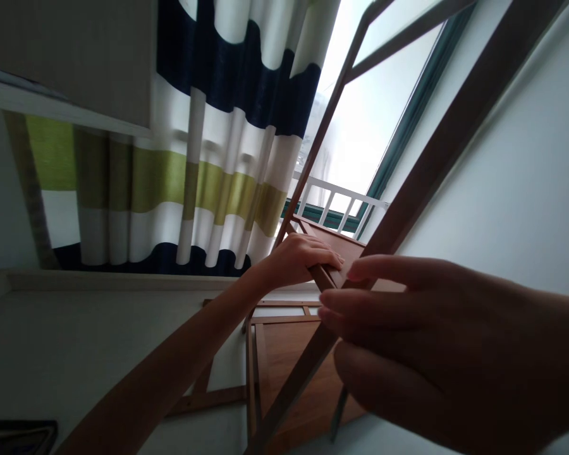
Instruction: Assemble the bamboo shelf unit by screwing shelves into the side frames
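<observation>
A brown wooden frame with long slanting bars (pixel 424 170) rises across the right half of the view. My left hand (pixel 303 253) is wrapped over a short wooden crossbar (pixel 323 278) near the middle. Large and close to the camera, my right hand (pixel 408 341) is at the long slanting bar, its fingertips over the bar near where the crossbar meets it. The fingers lie near one another, and whether they press on the wood or hold something small is hidden. Below the hands is a flat brown wooden panel (pixel 289 373).
A curtain with navy, white and green bands (pixel 218 183) hangs at upper left beside a bright window (pixel 360 114). A white railing (pixel 332 196) stands below the window. A pale board (pixel 76 57) fills the top left corner. More wooden bars (pixel 218 398) are at the lower left.
</observation>
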`<state>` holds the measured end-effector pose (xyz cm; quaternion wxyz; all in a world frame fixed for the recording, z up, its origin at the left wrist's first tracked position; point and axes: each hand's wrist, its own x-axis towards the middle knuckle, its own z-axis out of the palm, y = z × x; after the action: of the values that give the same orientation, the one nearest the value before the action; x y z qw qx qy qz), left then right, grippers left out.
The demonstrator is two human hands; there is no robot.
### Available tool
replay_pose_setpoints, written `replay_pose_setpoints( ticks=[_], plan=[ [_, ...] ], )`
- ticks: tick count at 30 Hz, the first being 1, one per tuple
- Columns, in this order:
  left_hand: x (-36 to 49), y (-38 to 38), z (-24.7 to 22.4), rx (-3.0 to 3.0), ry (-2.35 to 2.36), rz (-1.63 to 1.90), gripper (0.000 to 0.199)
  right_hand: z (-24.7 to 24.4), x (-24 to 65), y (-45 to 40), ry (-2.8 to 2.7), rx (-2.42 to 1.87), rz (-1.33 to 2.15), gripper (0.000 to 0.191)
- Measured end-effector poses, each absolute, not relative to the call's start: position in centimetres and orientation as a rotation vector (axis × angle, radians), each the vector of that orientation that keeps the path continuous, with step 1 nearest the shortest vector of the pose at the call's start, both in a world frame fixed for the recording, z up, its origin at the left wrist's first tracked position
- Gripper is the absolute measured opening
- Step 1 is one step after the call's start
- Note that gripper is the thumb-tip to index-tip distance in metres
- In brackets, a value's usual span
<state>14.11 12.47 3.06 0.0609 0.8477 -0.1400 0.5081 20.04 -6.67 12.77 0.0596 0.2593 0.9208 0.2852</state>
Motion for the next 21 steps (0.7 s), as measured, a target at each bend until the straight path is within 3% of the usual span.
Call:
replay_pose_setpoints(
  ticks=[15, 21],
  plan=[
    [14.2, 12.8, 3.3, 2.596, -0.635, 1.575, 0.015, 9.4, 23.7, -4.5, 2.982, 0.327, 1.166, 0.01],
    [14.0, 12.9, 3.4, 2.621, -0.594, 1.537, 0.013, 6.5, 24.1, -1.7, 3.228, 0.065, 1.464, 0.009]
  ],
)
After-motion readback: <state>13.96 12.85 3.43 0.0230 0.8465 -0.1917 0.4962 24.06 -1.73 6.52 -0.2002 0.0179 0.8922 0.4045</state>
